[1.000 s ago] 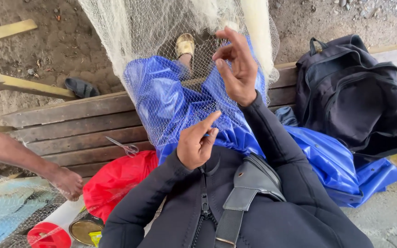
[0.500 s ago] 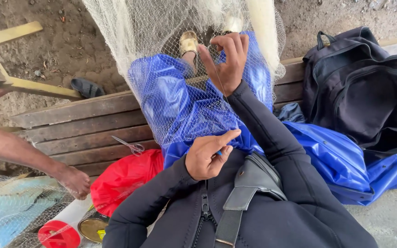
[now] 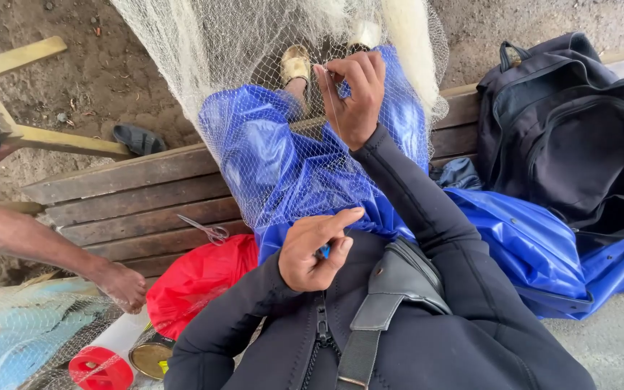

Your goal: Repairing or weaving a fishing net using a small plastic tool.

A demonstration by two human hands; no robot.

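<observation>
A pale fishing net (image 3: 254, 137) hangs down over my blue-covered legs (image 3: 290, 166) as I sit on a wooden bench (image 3: 124, 195). My right hand (image 3: 355, 94) is raised in front of me, fingertips pinched on the mesh and a thin thread. Close to my chest, my left hand (image 3: 315, 249) is closed in a pinch on a small blue piece (image 3: 323, 251) that is mostly hidden by the fingers. Both arms are in black sleeves.
Scissors (image 3: 207, 230) lie on the bench beside a red bag (image 3: 196, 278). A black backpack (image 3: 572, 130) and a blue sheet (image 3: 536, 245) are at my right. Another person's bare limb (image 3: 52, 253) reaches in at left, over netting (image 3: 16, 339), a red spool (image 3: 99, 368) and a tin (image 3: 152, 357).
My left hand has dropped towards my chest and closed from a pointing finger into a pinch. My right hand has turned and pinched the mesh higher up.
</observation>
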